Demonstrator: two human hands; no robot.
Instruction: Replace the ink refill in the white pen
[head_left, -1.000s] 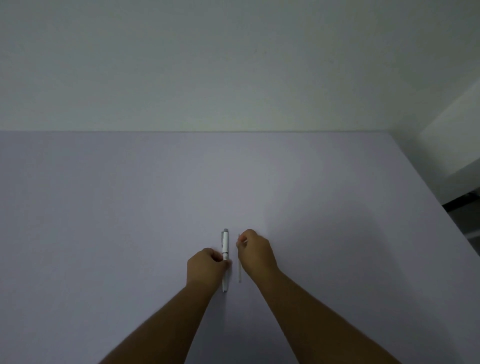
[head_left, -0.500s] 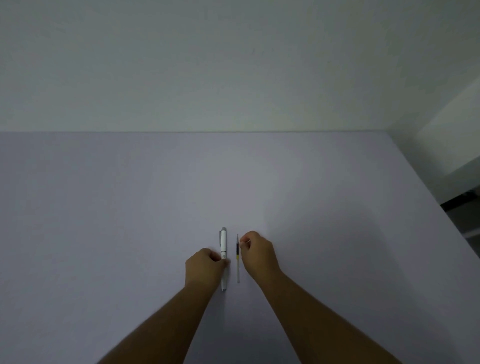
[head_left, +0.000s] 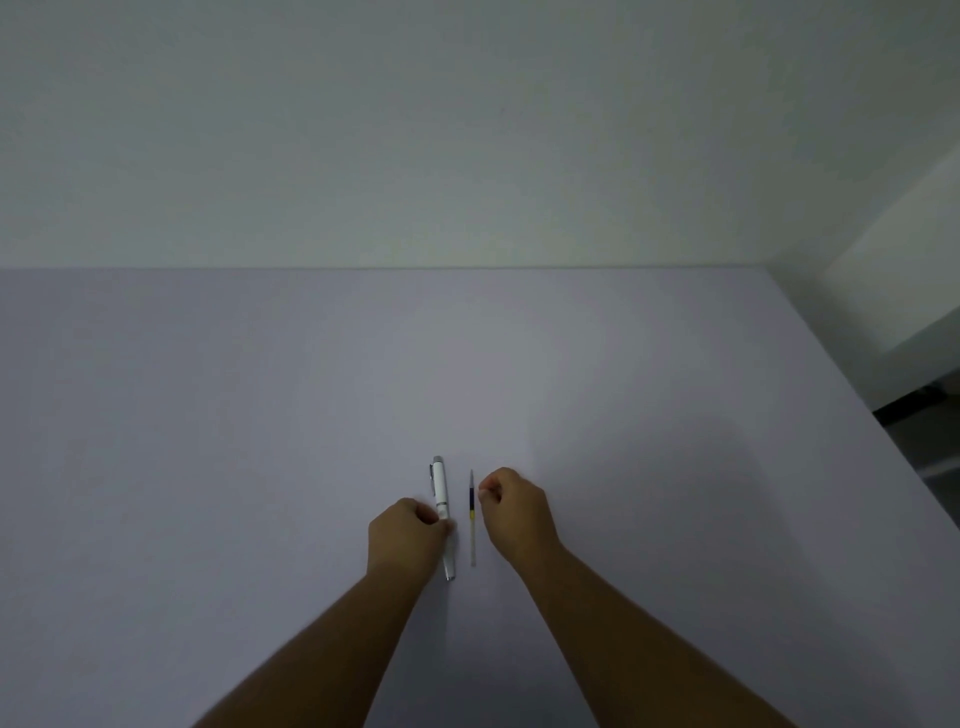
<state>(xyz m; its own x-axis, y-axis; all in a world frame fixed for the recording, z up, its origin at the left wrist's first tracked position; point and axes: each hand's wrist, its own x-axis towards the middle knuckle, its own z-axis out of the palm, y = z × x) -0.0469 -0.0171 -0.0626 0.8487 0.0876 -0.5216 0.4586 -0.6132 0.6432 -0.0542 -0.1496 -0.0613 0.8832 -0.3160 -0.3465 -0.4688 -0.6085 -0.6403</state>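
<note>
A white pen with a silver clip and tip lies on the pale table, pointing away from me. My left hand rests curled against the pen's middle, with the fingertips pinched on its barrel. A thin clear ink refill with a dark and yellow section lies parallel to the pen, just to its right. My right hand is beside the refill, with the fingers curled in. A small gap separates its fingertips from the refill.
The table runs back to a plain wall. Its right edge slants down toward me, and beyond it a dark floor strip shows.
My right hand has come off the refill and shifted a little to the right, leaving the refill flat on the table. My left hand stays on the pen.
</note>
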